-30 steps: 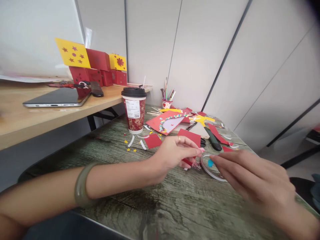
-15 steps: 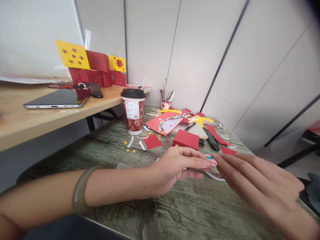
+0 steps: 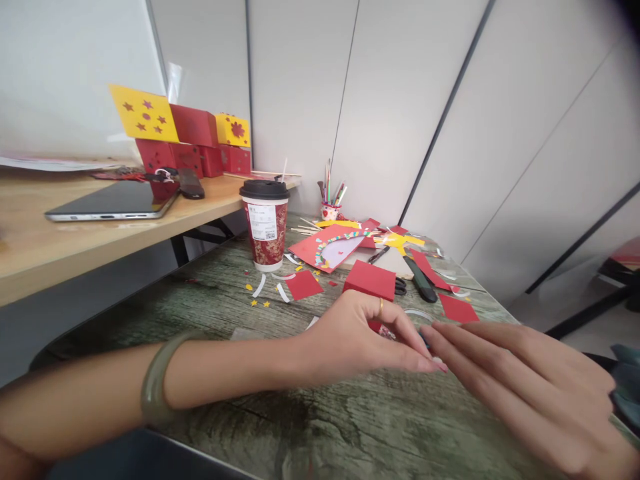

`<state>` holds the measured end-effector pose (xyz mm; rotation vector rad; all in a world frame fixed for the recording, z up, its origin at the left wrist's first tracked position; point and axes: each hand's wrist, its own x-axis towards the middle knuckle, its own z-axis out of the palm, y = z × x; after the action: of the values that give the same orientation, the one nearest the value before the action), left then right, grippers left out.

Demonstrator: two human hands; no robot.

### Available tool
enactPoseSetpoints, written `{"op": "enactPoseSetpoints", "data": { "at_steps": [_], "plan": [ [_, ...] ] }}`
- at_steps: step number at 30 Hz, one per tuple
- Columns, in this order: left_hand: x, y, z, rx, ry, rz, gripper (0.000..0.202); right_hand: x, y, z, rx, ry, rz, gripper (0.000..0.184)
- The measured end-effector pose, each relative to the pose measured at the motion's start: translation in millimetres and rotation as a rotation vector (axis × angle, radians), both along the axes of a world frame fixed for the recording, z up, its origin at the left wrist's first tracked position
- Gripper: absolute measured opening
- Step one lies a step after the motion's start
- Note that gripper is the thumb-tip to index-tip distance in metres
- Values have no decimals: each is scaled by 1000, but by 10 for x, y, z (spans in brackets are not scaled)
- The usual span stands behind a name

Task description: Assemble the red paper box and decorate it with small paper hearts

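My left hand (image 3: 370, 337), with a ring on one finger, is closed with thumb and forefinger in a pinch. A small pale and pinkish bit shows at these fingertips, too small to name. My right hand (image 3: 520, 380) faces it, fingers straight and pressed together, its thumb hidden. Something dark bluish peeks out by its fingertips; I cannot make out what it is. The two hands' fingertips nearly meet above the wood-grain table (image 3: 350, 427). Just behind my left hand stands a red paper box (image 3: 369, 279), partly covered by it.
A lidded paper cup (image 3: 265, 230) stands left of the scraps. Behind lie a decorated red card (image 3: 325, 245), a dark-green-handled cutter (image 3: 421, 280), black scissors handles (image 3: 401, 287) and red paper pieces (image 3: 305, 285). A brush pot (image 3: 330, 211) is at the back. The raised wooden desk (image 3: 210, 220) holds a tablet (image 3: 117, 200).
My left thumb and forefinger have shifted down and right, with the forefinger more bent. My right hand has dropped slightly. The pink and blue bits seen earlier between the fingertips are now mostly hidden.
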<state>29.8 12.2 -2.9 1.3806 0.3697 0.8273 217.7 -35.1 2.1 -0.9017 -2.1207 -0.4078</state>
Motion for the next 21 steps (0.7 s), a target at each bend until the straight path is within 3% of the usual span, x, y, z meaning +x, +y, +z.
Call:
{"op": "enactPoseSetpoints", "data": {
  "at_steps": [4, 8, 13, 18, 21],
  "plan": [
    [-26, 28, 27, -18, 1, -76, 7, -3, 17, 7, 155, -87, -25, 28],
    [-59, 70, 94, -45, 94, -51, 10, 19, 24, 50, 210, -177, -31, 33],
    [-77, 94, 136, -102, 148, -16, 10, 46, 25, 115, 207, -254, 1, 33],
    [-67, 115, 102, -6, 97, -11, 10, 75, 101, 132, 162, -237, 17, 31],
    [-69, 111, 79, 65, 41, 8, 10, 38, 175, 144, 157, -110, 25, 34]
  ]
}}
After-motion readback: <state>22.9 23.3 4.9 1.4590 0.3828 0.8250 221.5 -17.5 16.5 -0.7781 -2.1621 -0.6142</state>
